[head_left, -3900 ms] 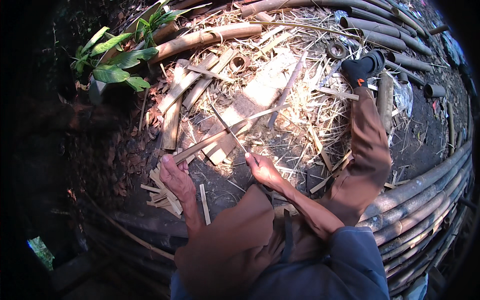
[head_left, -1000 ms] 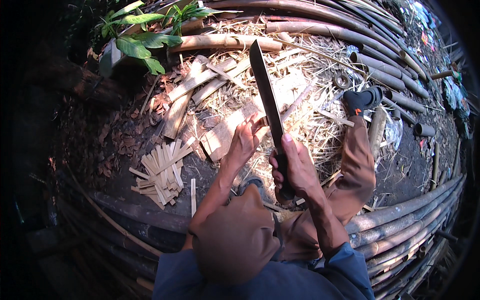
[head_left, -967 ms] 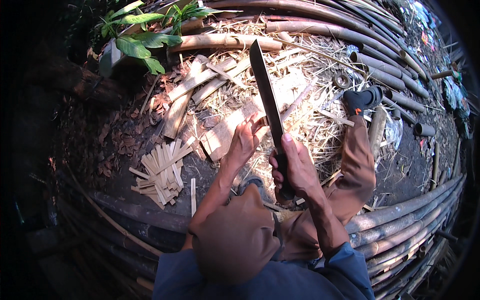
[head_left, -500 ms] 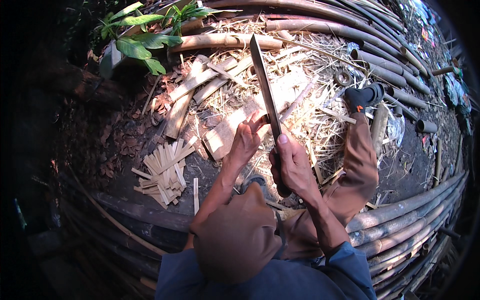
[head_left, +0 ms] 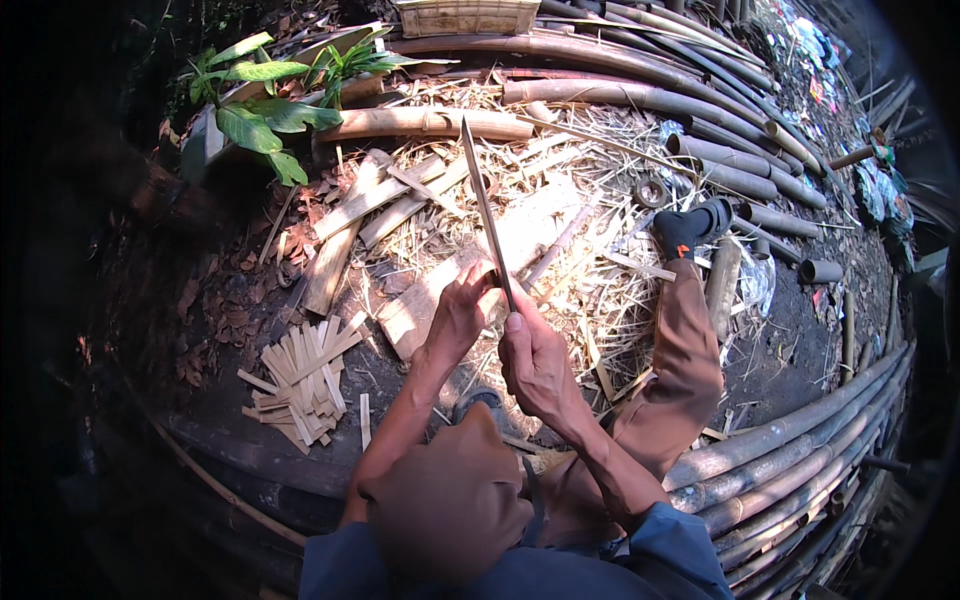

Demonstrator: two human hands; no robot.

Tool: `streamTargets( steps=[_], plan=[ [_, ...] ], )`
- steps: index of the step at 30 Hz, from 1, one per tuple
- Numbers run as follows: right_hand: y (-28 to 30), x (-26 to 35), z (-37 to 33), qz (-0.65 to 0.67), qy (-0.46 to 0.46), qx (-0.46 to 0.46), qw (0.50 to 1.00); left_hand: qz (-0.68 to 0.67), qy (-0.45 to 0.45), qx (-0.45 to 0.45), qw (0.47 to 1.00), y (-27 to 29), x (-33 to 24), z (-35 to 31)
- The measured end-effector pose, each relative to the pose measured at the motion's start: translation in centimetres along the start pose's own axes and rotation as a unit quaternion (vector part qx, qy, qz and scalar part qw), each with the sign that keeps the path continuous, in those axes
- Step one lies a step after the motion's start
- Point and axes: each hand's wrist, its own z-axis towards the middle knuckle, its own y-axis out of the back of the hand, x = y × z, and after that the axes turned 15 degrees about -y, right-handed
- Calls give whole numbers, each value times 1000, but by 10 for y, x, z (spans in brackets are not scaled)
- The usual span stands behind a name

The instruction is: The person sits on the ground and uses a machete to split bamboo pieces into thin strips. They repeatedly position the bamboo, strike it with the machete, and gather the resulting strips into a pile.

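Machete (head_left: 487,215) of long, narrow, dark steel, seen nearly edge-on; its long axis runs from the bare right hand (head_left: 537,365), whose fingers wrap the grip, toward 11 o'clock. The bare left hand (head_left: 458,310) lies at 10 o'clock from the right hand, fingers curled just beside the lower blade; whether they pinch anything cannot be told. At 8 o'clock from the left hand: heap of short, pale, flat wooden strips (head_left: 300,385). Compared with half a second ago, the blade appears thinner, and a pale yellow, slatted crate (head_left: 467,18) shows at 12 o'clock.
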Motion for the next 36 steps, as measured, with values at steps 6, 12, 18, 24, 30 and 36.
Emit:
streamTargets(
  steps=[6,12,18,24,30,36],
  plan=[
    [2,-1,-5,-11,13,-15,1000,-22,57,-5,998,4,-23,16],
    [15,10,-11,6,1,8,1000,-11,34,-53,998,10,-40,24],
    [9,-21,14,-12,-55,5,998,-40,243,56,968,17,-34,-30],
    [1,-62,40,-13,-91,47,995,30,52,-104,993,42,-35,26],
    [17,-51,52,9,-72,44,996,-63,20,-20,998,28,-33,91],
    [43,-46,79,-21,-69,41,997,-57,1,-40,998,-15,2,108]
  ],
)
